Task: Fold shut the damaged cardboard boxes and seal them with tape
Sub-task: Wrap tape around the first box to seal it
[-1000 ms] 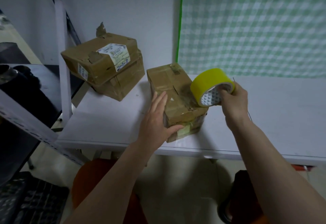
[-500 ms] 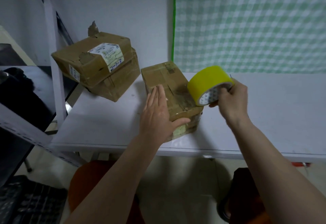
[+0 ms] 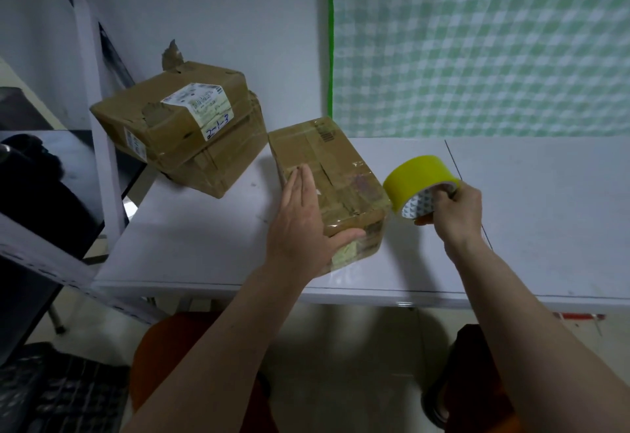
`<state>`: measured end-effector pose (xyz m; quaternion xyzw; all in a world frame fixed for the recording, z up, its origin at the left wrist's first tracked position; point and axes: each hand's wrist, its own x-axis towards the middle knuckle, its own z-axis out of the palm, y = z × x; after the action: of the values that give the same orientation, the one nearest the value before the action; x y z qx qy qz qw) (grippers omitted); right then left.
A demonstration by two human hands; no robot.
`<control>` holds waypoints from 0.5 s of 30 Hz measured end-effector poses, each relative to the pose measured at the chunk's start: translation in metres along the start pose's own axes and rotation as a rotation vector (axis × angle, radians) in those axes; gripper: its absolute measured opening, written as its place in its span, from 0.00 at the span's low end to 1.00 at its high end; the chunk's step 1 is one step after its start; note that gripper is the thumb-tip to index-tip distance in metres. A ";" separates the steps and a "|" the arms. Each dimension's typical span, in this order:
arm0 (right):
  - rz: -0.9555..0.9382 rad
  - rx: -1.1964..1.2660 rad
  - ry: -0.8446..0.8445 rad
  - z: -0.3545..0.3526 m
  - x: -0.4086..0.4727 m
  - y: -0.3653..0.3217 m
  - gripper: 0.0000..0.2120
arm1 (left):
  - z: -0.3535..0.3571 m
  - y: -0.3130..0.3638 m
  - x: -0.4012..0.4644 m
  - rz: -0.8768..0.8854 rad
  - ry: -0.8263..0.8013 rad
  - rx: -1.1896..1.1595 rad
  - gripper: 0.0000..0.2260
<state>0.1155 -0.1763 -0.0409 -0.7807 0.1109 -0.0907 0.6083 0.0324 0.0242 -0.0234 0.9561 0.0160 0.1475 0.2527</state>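
**One box held flat, tape roll ready, no tape laid yet**

The white table point(image 3: 511, 228) carries all the things. At its left back corner stand two big worn brown cardboard boxes point(image 3: 177, 132), one on top of the other; the upper one has a white paper label and a torn flap that sticks up, so I judge these are not yet repaired. Nearer to the front edge lies a smaller brown cardboard box point(image 3: 327, 166) with old clear tape on it. Its flaps are folded down, and the left hand point(image 3: 300, 224) presses on the top with straight fingers while the thumb lies on the near end. Just beside the box, at its right, the right hand point(image 3: 456, 211) has its grip closed on the yellow roll of tape point(image 3: 416, 177), fingers curled into the core. No yellow strip is seen on any box, so the sealing seems only to begin.
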 end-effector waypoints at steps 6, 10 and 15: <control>0.170 0.203 -0.077 0.012 -0.013 0.007 0.05 | -0.001 -0.007 -0.004 -0.025 0.016 -0.100 0.55; 0.345 0.444 -0.294 0.028 -0.039 0.007 0.06 | -0.006 -0.015 -0.013 -0.076 0.075 -0.172 0.54; 0.476 0.484 -0.534 0.051 -0.063 -0.011 0.11 | -0.009 -0.032 -0.025 -0.175 0.149 -0.294 0.52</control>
<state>0.0696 -0.1086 -0.0426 -0.5643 0.1022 0.2339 0.7851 0.0071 0.0541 -0.0384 0.8903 0.0961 0.1959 0.3997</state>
